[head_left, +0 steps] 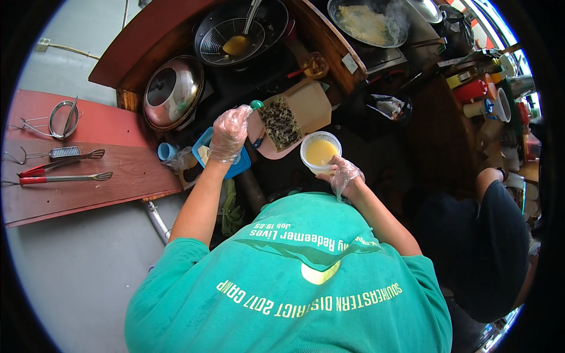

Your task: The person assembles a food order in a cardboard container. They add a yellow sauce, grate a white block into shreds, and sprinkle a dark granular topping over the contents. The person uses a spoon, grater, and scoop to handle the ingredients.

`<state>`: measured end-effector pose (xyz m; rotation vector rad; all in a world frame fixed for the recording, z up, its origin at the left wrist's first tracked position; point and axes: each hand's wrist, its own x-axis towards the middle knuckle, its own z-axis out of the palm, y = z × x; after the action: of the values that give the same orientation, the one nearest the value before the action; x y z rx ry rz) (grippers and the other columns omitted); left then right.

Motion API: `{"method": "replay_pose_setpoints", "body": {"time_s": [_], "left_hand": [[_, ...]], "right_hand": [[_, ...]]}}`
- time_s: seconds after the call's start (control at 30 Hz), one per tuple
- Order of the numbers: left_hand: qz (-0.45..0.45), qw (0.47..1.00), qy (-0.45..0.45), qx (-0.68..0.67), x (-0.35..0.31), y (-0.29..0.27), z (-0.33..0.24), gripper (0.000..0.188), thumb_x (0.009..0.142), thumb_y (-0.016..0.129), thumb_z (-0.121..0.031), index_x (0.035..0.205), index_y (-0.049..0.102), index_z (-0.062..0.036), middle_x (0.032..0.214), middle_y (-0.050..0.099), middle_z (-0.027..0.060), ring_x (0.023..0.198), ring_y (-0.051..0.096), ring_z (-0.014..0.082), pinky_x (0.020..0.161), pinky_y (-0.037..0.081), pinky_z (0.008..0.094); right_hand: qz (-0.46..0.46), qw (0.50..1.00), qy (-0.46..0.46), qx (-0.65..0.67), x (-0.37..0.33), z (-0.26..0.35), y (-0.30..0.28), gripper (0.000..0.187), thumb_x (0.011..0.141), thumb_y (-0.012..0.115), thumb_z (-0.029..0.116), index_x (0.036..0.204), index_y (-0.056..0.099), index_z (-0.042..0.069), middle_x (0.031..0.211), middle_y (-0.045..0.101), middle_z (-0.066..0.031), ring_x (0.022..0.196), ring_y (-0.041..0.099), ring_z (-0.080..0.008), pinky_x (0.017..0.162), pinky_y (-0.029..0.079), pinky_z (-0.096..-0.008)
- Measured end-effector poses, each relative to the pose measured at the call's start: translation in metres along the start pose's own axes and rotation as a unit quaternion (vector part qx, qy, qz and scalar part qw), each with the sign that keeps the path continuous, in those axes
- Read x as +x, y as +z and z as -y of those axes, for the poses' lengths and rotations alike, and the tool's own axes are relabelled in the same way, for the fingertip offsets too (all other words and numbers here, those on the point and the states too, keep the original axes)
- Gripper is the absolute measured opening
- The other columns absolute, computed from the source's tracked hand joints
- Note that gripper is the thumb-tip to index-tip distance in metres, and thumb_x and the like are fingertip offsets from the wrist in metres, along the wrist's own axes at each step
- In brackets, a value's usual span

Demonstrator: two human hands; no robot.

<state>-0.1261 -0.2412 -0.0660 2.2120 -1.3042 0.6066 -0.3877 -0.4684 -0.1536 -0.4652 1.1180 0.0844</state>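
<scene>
My left hand (229,133), in a clear plastic glove, is closed on a small green spoon (256,104), its rounded end showing past my fingers. Right of it, an open cardboard box (311,105) holds food covered with dark shreds (281,123). My right hand (346,175), also gloved, grips a round clear plastic tub (305,157) of pale yellow sauce by its near right side. The tub is held at the box's near right corner. Under the box lies a pink board (256,125) with a blue-handled knife (259,140). A blue container (240,167) sits below my left hand.
A wok with a strainer (235,41) and a lidded pan (172,93) stand at the back left. Food steams in another pan (368,26) at the back right. Tongs (65,177) lie on the wooden side board (94,200). Another person in dark clothing (471,247) is at right.
</scene>
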Motion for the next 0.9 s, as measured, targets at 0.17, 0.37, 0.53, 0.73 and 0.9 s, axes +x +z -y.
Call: {"method": "replay_pose_setpoints", "body": {"time_s": [0.17, 0.37, 0.53, 0.73, 0.9], "left_hand": [[0.013, 1.000, -0.011, -0.018, -0.009, -0.004, -0.008, 0.014, 0.091, 0.071, 0.001, 0.104, 0.072, -0.0026, 0.085, 0.069, 0.0135, 0.076, 0.070, 0.0336, 0.066, 0.058, 0.0426], [0.040, 0.998, -0.015, -0.037, -0.026, -0.006, -0.014, 0.014, 0.090, 0.072, 0.002, 0.103, 0.073, -0.0032, 0.086, 0.071, 0.0121, 0.078, 0.072, 0.0320, 0.067, 0.059, 0.0418], [0.035, 0.998, -0.007, -0.049, -0.033, -0.005, -0.013, 0.015, 0.088, 0.073, 0.004, 0.102, 0.074, -0.0031, 0.090, 0.074, 0.0111, 0.080, 0.073, 0.0304, 0.070, 0.061, 0.0407], [0.046, 0.998, -0.006, -0.048, -0.035, -0.008, -0.016, 0.016, 0.088, 0.073, 0.004, 0.102, 0.074, -0.0029, 0.091, 0.074, 0.0117, 0.081, 0.073, 0.0309, 0.070, 0.061, 0.0410], [0.041, 0.998, 0.000, -0.046, -0.036, -0.011, -0.021, 0.017, 0.087, 0.072, 0.004, 0.102, 0.074, -0.0029, 0.090, 0.074, 0.0116, 0.080, 0.073, 0.0313, 0.070, 0.061, 0.0414]], "right_hand": [[0.007, 1.000, -0.006, -0.005, -0.004, 0.000, 0.002, 0.036, 0.097, 0.074, 0.021, 0.115, 0.060, -0.006, 0.119, 0.056, -0.0190, 0.104, 0.069, -0.0410, 0.084, 0.066, -0.0513], [0.015, 1.000, -0.009, 0.007, -0.001, -0.003, -0.001, 0.035, 0.096, 0.076, 0.020, 0.113, 0.061, -0.006, 0.115, 0.052, -0.0164, 0.100, 0.067, -0.0382, 0.085, 0.066, -0.0525], [0.010, 1.000, -0.006, 0.009, 0.002, -0.004, -0.001, 0.036, 0.096, 0.077, 0.019, 0.114, 0.061, -0.006, 0.116, 0.050, -0.0162, 0.102, 0.066, -0.0376, 0.085, 0.066, -0.0528], [0.014, 1.000, 0.001, 0.008, 0.004, -0.004, 0.001, 0.038, 0.095, 0.078, 0.018, 0.117, 0.059, -0.007, 0.116, 0.050, -0.0160, 0.103, 0.066, -0.0379, 0.086, 0.067, -0.0533], [0.010, 1.000, 0.003, 0.016, 0.007, -0.005, -0.001, 0.037, 0.094, 0.079, 0.018, 0.115, 0.061, -0.006, 0.115, 0.050, -0.0157, 0.102, 0.066, -0.0372, 0.085, 0.067, -0.0534]]}}
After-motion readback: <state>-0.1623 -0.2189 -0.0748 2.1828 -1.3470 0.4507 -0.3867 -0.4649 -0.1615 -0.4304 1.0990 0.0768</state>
